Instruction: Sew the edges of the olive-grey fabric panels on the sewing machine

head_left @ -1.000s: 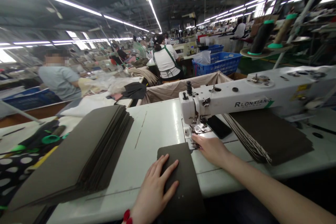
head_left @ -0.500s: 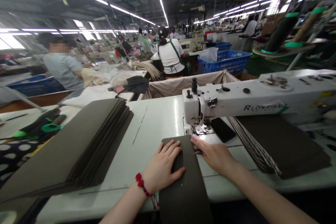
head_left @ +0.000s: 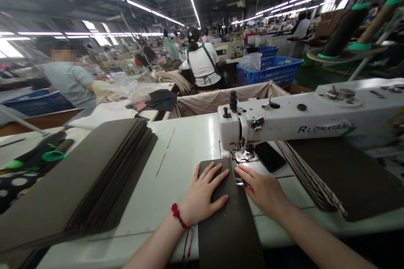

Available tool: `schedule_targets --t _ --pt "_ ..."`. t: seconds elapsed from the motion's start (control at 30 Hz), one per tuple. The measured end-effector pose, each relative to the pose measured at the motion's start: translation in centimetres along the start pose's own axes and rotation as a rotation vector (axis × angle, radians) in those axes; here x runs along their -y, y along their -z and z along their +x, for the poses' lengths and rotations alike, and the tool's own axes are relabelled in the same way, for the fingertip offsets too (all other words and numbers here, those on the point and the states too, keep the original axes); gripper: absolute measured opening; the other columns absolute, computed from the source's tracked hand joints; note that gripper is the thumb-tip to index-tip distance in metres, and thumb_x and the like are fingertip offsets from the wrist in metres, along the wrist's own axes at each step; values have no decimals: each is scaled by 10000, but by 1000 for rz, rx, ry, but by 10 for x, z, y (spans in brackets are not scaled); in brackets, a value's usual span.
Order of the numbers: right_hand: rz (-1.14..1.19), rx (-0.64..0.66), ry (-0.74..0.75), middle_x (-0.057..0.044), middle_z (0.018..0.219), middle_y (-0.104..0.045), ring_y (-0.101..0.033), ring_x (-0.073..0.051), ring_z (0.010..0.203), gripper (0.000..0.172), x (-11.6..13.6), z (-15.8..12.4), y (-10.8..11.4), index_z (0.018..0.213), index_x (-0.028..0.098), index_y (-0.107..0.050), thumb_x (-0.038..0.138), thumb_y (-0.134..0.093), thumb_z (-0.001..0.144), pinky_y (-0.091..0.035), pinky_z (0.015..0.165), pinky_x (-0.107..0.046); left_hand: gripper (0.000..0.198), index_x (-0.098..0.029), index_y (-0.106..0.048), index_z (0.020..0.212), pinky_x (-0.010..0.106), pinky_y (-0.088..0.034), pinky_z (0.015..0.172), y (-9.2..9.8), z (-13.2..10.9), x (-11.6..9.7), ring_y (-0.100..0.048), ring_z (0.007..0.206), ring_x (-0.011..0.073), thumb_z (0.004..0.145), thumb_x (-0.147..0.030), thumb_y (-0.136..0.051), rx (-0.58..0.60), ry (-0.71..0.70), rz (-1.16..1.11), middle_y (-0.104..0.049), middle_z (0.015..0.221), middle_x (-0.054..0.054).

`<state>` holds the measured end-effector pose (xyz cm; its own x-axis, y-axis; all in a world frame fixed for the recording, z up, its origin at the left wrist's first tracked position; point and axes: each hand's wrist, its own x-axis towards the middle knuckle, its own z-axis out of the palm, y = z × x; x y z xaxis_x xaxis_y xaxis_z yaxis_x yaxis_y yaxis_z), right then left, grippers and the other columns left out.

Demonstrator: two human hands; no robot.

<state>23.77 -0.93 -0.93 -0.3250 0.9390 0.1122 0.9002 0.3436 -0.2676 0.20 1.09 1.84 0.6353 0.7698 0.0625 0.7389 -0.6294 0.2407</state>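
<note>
White sewing table (head_left: 186,147) carries a dark fabric panel (head_left: 229,227) at its front edge, the near end hanging over and cut off by the frame. The left hand (head_left: 202,197) lies flat on the panel with fingers spread, apparently pinning it smooth. The right hand (head_left: 263,191), fingers stretched out, touches the panel's right edge, likely keeping it in line with the presser foot (head_left: 243,156) just beyond. Something small and metallic glints beneath those fingers; I cannot tell what. The needle is hidden within the sewing machine (head_left: 303,124) head. Stacks of like panels sit at the left (head_left: 85,180) and right (head_left: 344,172) ends, within reach; the right one runs under the machine arm. Beyond the far edge, a seated worker (head_left: 203,67) faces away.
</note>
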Motion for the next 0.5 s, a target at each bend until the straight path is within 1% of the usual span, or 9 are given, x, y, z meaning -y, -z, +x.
schedule_targets --t 0.1,0.2,0.5 --pt "11 2 1 9 1490 -398 -598 -208 1118 571 0 1 0 1421 321 -395 175 -464 874 -515 849 -351 649 -356 -274 1466 629 -73 1133 1 -2 0 -205 1411 325 888 -447 -554 -1 5 -9 -313 1513 28" --pt "22 0 6 12 1488 -400 -598 -205 1119 566 -1 1 -1 1419 321 -397 177 -466 876 -517 849 -348 644 -348 -288 1462 614 -71 1142 1 -3 1 -206 1413 316 885 -442 -558 0 1 -11 -316 1510 28" --pt "19 -9 10 14 1480 -413 -605 -208 1107 568 0 0 -1 1413 309 -412 165 -465 866 -528 842 -359 657 -335 -273 1471 612 -56 1143 -1 -1 1 -206 1413 323 886 -433 -557 -8 -10 -17 -297 1521 41"
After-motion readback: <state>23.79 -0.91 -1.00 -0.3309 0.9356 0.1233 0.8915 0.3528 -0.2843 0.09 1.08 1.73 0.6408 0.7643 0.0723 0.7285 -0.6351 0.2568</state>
